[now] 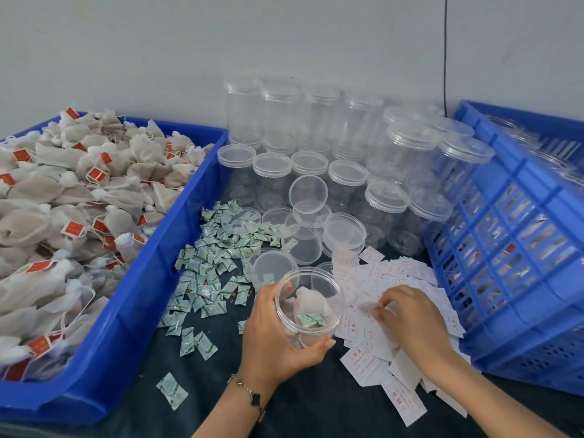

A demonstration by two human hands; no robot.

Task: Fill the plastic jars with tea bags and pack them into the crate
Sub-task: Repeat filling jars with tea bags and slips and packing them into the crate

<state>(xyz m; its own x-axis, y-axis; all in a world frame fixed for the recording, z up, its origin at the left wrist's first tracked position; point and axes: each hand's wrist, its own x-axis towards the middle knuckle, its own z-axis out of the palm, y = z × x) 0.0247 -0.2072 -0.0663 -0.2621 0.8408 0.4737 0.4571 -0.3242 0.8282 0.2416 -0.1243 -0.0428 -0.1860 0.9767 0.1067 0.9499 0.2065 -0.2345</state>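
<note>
Blue tray [132, 311]: far left, heaped with tea bags [63, 197] bearing red tags.
Green sachets [208, 273]: strewn on the dark table [316, 415] just right of the tray.
Left hand [271, 330]: fingers and thumb curled round an open plastic jar [308, 306], near centre; tea bags and one green sachet lie inside it.
Empty jars [316, 137]: stacked far centre by the wall, loose lids [308, 194] before them.
Right hand [410, 317]: fingertips pinching at the white paper slips [404, 368], just right of the jar; whether one is caught, I cannot tell.
Blue crate [518, 254]: far right, jars inside.
</note>
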